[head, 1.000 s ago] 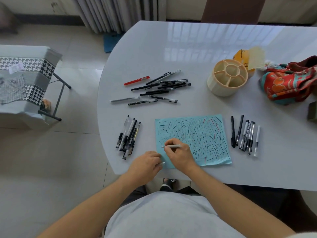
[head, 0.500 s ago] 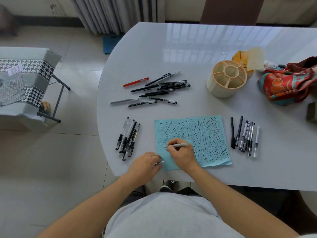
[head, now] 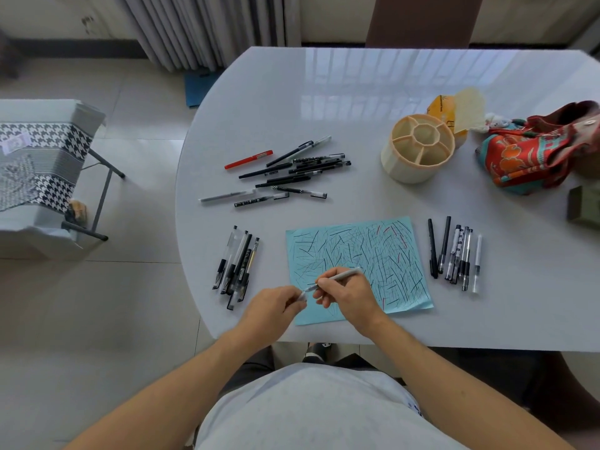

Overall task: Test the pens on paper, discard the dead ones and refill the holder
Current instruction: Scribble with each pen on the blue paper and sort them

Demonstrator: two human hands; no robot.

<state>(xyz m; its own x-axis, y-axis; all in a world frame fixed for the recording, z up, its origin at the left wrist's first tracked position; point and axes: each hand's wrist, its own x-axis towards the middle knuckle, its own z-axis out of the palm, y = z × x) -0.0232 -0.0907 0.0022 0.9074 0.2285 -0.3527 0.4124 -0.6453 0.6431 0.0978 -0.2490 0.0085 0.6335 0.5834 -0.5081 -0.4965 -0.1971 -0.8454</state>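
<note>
Where curtains (head: pixel 207 30) hang, glossy white table (head: pixel 357 99), tiled floor (head: pixel 143 131), scattered pens (head: pixel 285 172)

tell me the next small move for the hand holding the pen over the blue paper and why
Probably bring the cap in the left hand onto the tip of the pen held by the right hand. The tip points toward the cap, just short of it, above the scribbled blue paper. Which pile it joins afterwards I cannot tell.
</note>
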